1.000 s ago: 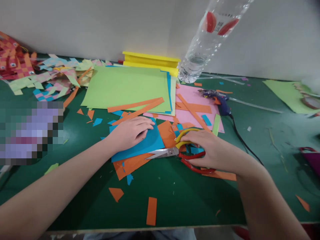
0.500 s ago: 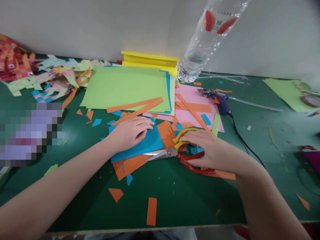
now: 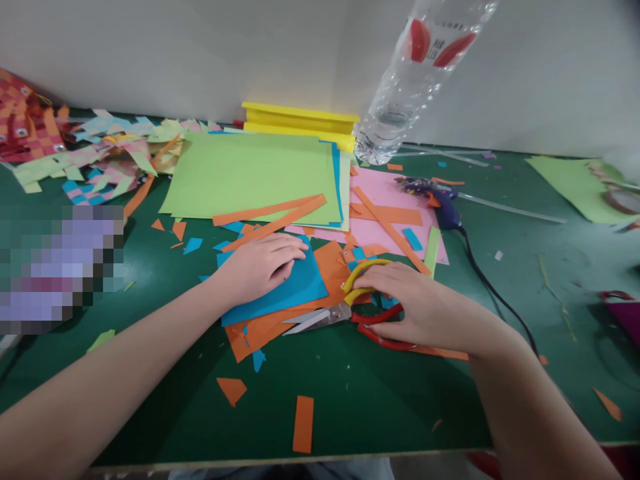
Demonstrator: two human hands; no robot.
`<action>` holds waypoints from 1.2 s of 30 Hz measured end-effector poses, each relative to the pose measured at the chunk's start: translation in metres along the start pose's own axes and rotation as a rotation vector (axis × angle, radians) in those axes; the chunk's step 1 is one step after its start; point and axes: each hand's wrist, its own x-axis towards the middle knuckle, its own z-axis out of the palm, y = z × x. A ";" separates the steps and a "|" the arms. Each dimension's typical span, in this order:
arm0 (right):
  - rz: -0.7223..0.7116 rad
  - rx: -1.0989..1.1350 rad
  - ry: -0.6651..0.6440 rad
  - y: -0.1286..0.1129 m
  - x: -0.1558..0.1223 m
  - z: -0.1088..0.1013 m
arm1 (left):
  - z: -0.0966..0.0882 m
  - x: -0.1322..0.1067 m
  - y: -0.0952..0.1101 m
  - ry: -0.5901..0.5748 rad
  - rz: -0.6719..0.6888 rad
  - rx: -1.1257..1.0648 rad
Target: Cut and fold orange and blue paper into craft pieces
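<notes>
- Left forearm (image 3: 125,363): bare, extended diagonally inward from lower left.
- Left hand (image 3: 263,263): palm down, fingers together, slightly bent, pointing right.
- Right forearm (image 3: 525,393): bare, rising from lower right.
- Right wrist (image 3: 483,340): bent inward.
- Right hand (image 3: 413,300): fingers curled in a grip, thumb below them.

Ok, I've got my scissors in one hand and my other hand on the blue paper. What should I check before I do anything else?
1. Left hand flat on the blue paper: ok.
2. Right hand on the handles of the scissors: ok.
3. Left hand apart from the blades: ok, a gap shows.
4. Blades clear of the orange paper: not ok, the tips overlap it in this view.
5. Glue gun cool: cannot tell.
6. Scraps tidied: not ok, pieces like the orange strip lie about.
</notes>
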 end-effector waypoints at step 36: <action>0.024 0.015 0.080 0.004 -0.003 -0.008 | 0.000 -0.001 -0.002 -0.013 0.003 -0.006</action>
